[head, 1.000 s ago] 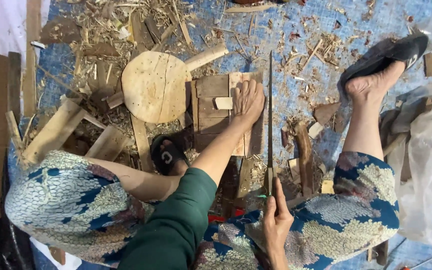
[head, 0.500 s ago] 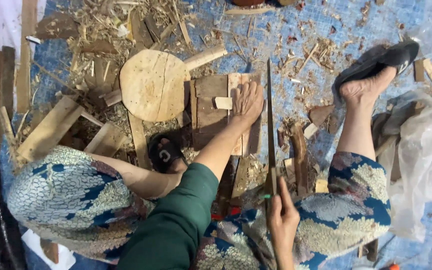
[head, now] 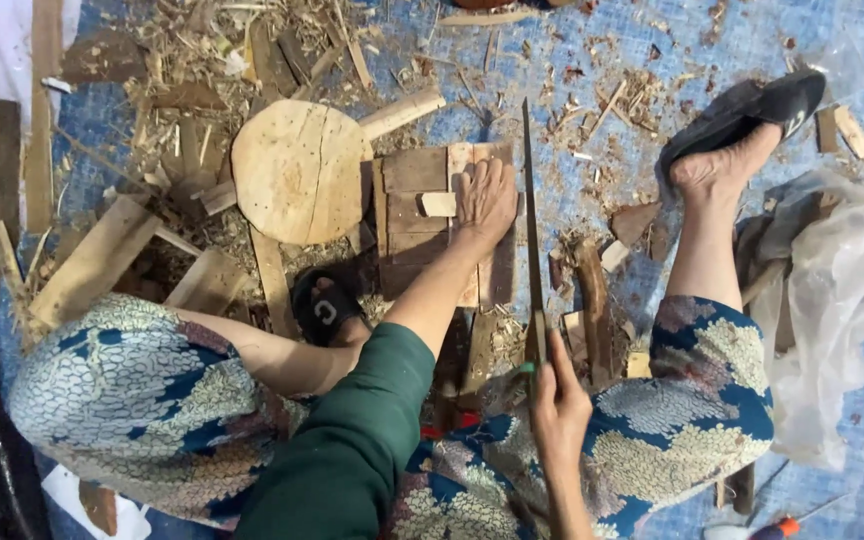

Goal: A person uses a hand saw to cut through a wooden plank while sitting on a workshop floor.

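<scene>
Blade [head: 529, 200] risen; right hand [head: 557, 400] fingers grasp handle; left hand [head: 485, 197] flat on boards [head: 412, 215].

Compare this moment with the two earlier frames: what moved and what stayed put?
The right hand brought the long blade forward, closer along the right edge of the wooden boards; it keeps its grip on the handle. The left hand stays pressed flat on the boards. The round wooden disc has not moved.

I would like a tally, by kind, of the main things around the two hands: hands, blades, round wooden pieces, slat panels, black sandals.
Person's hands: 2, left hand and right hand
Long thin metal blade: 1
Round pale wooden disc: 1
Brown panel of wooden slats: 1
Black sandals: 2, one near the knee, one far right
Total: 7
</scene>
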